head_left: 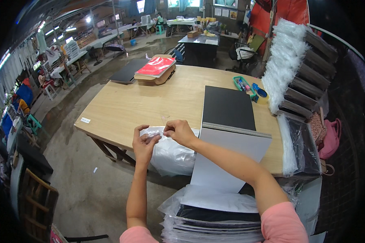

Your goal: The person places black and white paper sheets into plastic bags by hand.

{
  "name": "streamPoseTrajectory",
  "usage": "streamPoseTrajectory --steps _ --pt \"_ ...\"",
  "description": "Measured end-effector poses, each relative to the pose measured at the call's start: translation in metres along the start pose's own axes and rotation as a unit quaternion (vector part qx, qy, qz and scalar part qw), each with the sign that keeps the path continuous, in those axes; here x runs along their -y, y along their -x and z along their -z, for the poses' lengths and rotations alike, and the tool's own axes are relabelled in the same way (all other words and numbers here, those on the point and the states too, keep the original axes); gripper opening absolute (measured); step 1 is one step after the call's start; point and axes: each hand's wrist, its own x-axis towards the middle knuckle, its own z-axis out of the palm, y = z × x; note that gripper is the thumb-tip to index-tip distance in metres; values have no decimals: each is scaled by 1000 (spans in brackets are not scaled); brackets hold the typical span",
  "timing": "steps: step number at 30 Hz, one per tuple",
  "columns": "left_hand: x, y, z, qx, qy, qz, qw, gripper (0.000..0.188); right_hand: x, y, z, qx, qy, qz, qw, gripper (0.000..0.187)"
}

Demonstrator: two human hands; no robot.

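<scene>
Two hands pinching the mouth of a clear plastic bag (172,152) at the table's near edge: left hand (144,143) and right hand (180,131), fingertips closed on the film. Not yet slid over the black-and-white board (231,133) just beside. Already bagged, seemingly: stack of boards (215,222) below. Beyond, wooden table (121,105).

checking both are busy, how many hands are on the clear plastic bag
2: the left hand pinches the clear plastic bag at its top left edge, the right hand pinches the top edge just beside it.
</scene>
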Motion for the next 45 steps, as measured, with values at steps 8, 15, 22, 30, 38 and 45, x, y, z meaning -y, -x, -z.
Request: streamPoseTrajectory --steps 8,15,22,30,38,45 --pt "6 8 16 29 -3 -10 1000 59 1 3 5 -140 -17 193 971 12" --pt "-8 9 5 17 43 -23 999 59 10 15 3 -80 -50 52 994 8" --pt "-9 12 2 -28 -107 -24 994 42 10 26 5 -214 -42 114 969 10" --pt "33 15 3 501 145 241 818 52 15 16 -1 -84 -72 113 987 9" --pt "-52 69 29 574 300 70 759 50 57 152 91 724 -329 101 598 20" --pt "-64 64 -35 778 -57 74 621 35 47 202 192 247 -514 176 802 22"
